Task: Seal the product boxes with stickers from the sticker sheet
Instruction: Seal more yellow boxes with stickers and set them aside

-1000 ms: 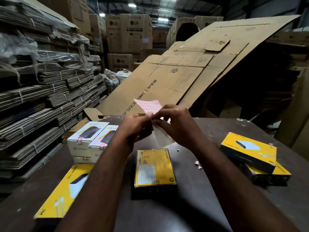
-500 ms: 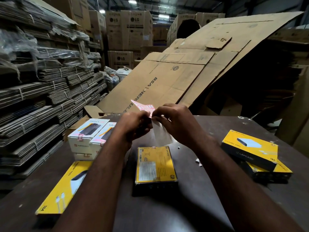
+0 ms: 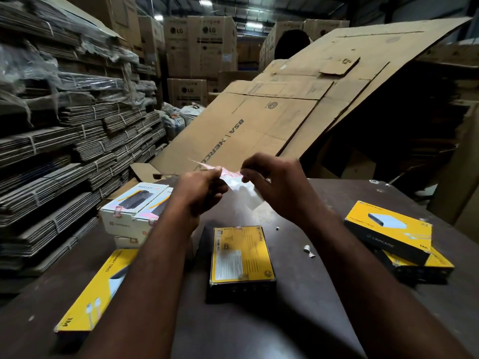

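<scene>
Pink sticker sheet (image 3: 228, 174), pinched by left hand (image 3: 199, 193) and right hand (image 3: 274, 189): best peel slowly for the yellow box (image 3: 242, 255) at 6 o'clock.

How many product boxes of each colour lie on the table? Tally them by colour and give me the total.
Yellow cardboard product boxes: 4
White cardboard product boxes: 3 in view
Total: 7
</scene>
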Demonstrator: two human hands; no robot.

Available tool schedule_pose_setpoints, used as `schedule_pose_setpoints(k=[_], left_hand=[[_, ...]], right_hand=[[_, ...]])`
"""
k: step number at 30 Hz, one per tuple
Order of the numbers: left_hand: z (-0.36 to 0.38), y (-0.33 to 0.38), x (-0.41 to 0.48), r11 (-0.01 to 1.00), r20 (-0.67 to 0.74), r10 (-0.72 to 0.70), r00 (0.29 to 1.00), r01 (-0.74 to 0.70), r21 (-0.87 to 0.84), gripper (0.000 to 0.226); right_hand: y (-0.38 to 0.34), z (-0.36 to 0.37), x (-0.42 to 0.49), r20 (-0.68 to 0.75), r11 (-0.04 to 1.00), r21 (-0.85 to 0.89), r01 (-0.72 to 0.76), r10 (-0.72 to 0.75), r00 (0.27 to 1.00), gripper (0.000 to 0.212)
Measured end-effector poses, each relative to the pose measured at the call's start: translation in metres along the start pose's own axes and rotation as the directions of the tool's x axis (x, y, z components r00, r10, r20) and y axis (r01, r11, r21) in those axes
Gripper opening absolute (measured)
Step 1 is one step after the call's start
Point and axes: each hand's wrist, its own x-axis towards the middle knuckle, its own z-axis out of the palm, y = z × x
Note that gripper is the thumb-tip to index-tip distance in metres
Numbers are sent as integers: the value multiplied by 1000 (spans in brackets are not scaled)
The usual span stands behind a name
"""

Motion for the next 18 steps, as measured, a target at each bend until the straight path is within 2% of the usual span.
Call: schedule_pose_setpoints(k=[5,9,10,13,18], left_hand=[[15,-18,4,984,69,31,997,-43,173,15],[18,-48,10,939,96,12,995,-44,342,12],[17,-57,14,905,122,7,993,-58,421,13],[10,-70,23,704,165,44,985,-148,694,24],[6,-74,28,614,193,134,972,-234,754,34]], right_hand=[[2,-2,0,36,982,30,-187,186,982,8],[5,-6,0,73,958,71,-279,274,959,11],[6,-6,0,83,953,71,-293,287,954,11],[9,-6,-1,112,938,76,-337,328,938,13],[14,-3,-3,177,926,94,-364,345,922,20]])
